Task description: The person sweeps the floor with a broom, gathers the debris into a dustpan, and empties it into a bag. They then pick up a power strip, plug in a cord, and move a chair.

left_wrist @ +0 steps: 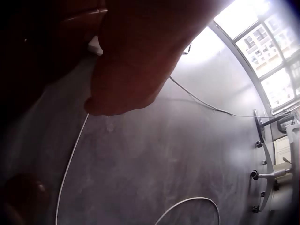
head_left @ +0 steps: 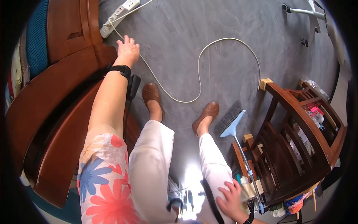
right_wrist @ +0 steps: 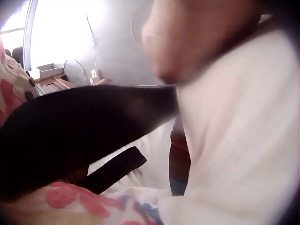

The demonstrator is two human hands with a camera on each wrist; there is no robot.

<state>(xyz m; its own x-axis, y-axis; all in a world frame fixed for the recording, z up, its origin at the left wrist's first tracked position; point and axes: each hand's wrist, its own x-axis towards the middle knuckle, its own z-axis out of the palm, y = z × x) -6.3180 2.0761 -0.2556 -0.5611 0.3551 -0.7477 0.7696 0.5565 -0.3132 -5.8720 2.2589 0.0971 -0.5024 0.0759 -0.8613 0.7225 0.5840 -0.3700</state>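
Observation:
My left hand (head_left: 128, 51) reaches out over the grey floor with its fingers spread and nothing held. Just past its fingertips runs a white cable (head_left: 199, 74), which leads to a white power strip (head_left: 118, 15) at the top left. In the left wrist view the same hand (left_wrist: 129, 79) is dark and overlaps the cable (left_wrist: 69, 168) at its fingertips. My right hand (head_left: 230, 199) rests on the white trouser leg, fingers apart. The right wrist view shows that hand (right_wrist: 192, 42) blurred against the trousers (right_wrist: 243, 136).
A brown wooden seat (head_left: 56, 86) stands close along the left arm. To the right are a light-blue broom (head_left: 233, 125) and a dark wooden rack (head_left: 298, 138) holding several items. The cable curves across the floor past both brown shoes (head_left: 151, 93). A wheeled chair base (head_left: 304, 13) is at the upper right.

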